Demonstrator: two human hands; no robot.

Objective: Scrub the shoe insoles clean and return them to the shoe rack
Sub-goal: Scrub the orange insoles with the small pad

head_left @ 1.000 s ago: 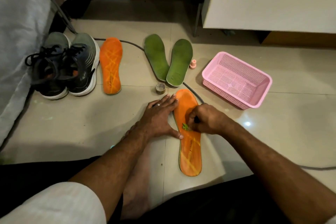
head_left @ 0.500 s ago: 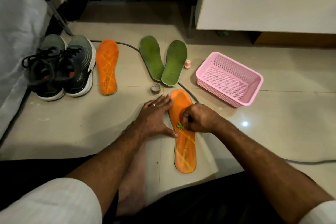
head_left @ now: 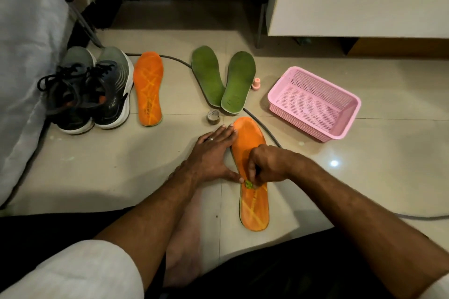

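While the left hand [head_left: 213, 153] lies flat with straight fingers against the edge of the near orange insole [head_left: 252, 177] on the floor, the right hand [head_left: 267, 164] curls its fingers round a small green scrubber [head_left: 249, 184] pressed to the insole's middle. The second orange insole [head_left: 148, 87] lies beside the sneakers [head_left: 92, 90]; two green insoles [head_left: 223, 80] lie beyond, near a pink basket [head_left: 313, 102]. Assessed risk: the insole may slide or buckle on the glossy tile if the bracing hand slackens; a cable [head_left: 267, 133] runs just beside it and could snag. No brand or legible writing is discernible on any item.
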